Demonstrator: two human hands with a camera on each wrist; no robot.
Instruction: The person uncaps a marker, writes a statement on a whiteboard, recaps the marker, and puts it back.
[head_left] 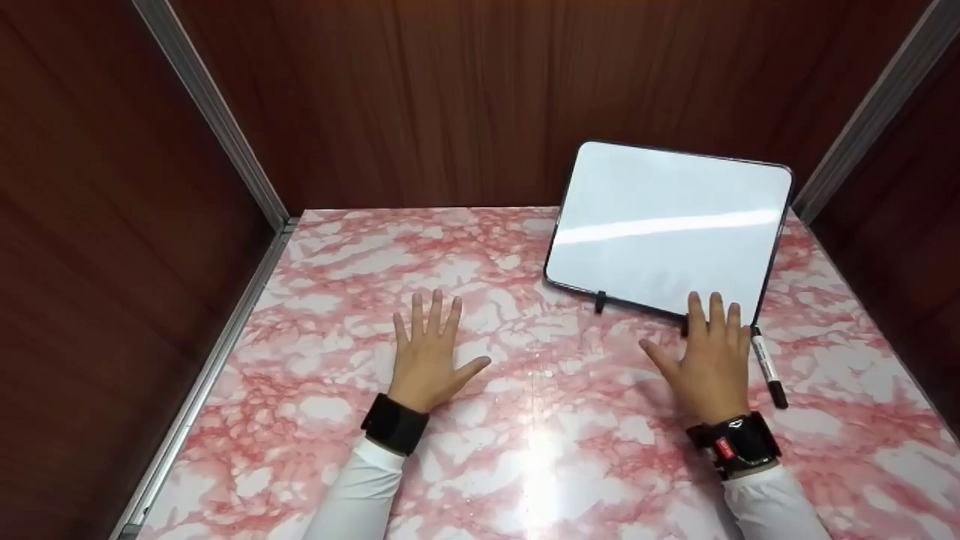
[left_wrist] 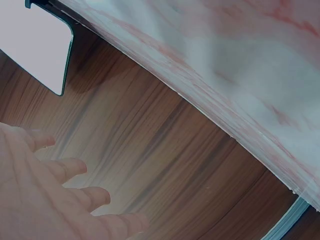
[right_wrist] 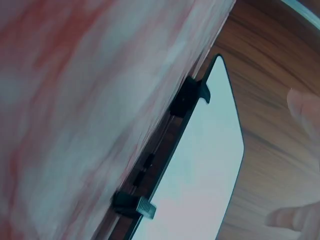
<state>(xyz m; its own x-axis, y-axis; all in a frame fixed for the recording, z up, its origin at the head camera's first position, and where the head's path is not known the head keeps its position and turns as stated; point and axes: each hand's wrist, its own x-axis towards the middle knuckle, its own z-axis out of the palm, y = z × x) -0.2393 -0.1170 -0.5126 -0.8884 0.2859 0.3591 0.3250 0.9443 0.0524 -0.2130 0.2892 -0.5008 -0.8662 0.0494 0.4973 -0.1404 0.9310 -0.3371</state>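
Note:
My left hand (head_left: 426, 364) is held over the left-middle of the table with its fingers straight and spread, and nothing is in it. In the left wrist view the palm of that hand (left_wrist: 35, 195) shows bare. On the other side, my right hand (head_left: 711, 367) is spread in front of a whiteboard (head_left: 667, 217), its fingertips overlapping the board's lower edge in the head view. The whiteboard has a dark frame and leans back on black clip feet. Just right of the right hand lies a white marker (head_left: 765, 364) with a black cap, partly hidden at its far end.
The table (head_left: 337, 450) has a red and white marbled top. Dark wood panels (head_left: 420, 105) wall it at the back and both sides, with metal strips (head_left: 217, 112) at the corners. A black band (head_left: 395, 424) circles the left wrist, another the right.

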